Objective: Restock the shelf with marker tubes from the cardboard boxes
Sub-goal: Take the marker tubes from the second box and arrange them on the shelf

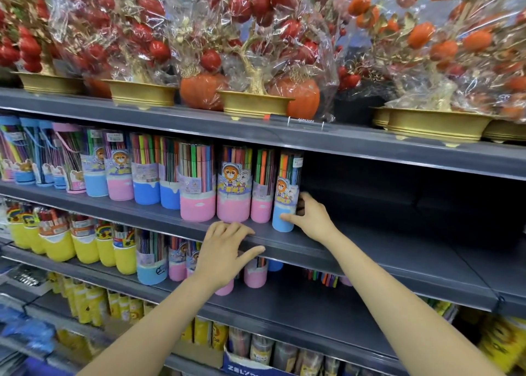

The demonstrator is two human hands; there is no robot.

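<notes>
At frame centre, the right hand [308, 217] grips the blue-based marker tube [286, 193] low on the shelf [370, 247]; light, rigid, slick plastic, likely tippy; left hand [225, 250] rests open on the edge.

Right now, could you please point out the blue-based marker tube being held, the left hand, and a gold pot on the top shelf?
blue-based marker tube [285, 193]: head view, printed label.
left hand [225, 250]: head view, back of hand.
gold pot [254, 104]: head view, front wall.
</notes>
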